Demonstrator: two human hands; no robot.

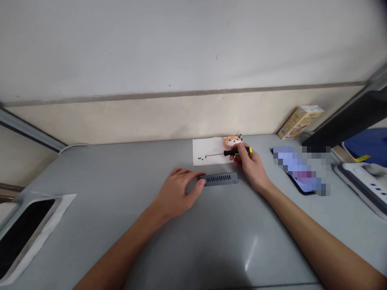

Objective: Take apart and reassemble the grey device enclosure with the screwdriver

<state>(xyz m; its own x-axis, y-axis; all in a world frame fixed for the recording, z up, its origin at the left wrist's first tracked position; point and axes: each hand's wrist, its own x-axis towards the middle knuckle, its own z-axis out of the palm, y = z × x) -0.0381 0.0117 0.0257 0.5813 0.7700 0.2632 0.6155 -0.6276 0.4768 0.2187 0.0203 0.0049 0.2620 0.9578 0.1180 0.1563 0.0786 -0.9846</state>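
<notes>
My right hand point(249, 167) is closed around the black and yellow handle of a screwdriver point(231, 152). The screwdriver's thin shaft points left, its tip at one of several tiny dark screws point(200, 158). Those screws lie on a white sheet of paper point(211, 146). My left hand point(183, 191) grips the left end of a flat dark grey slotted plate point(220, 179) between thumb and fingers. The plate rests on the grey table in front of the paper, its row of slots facing up. An orange and white animal-face item point(232, 141) sits at the paper's back right, behind my right hand.
To the right lies a phone point(298, 171) with a blurred screen, and a yellow carton point(300, 122) stands behind it. A telephone-like white and grey device point(363, 185) is at the far right. A black-screened device point(27, 229) lies at left. A wall panel point(145, 121) bounds the back.
</notes>
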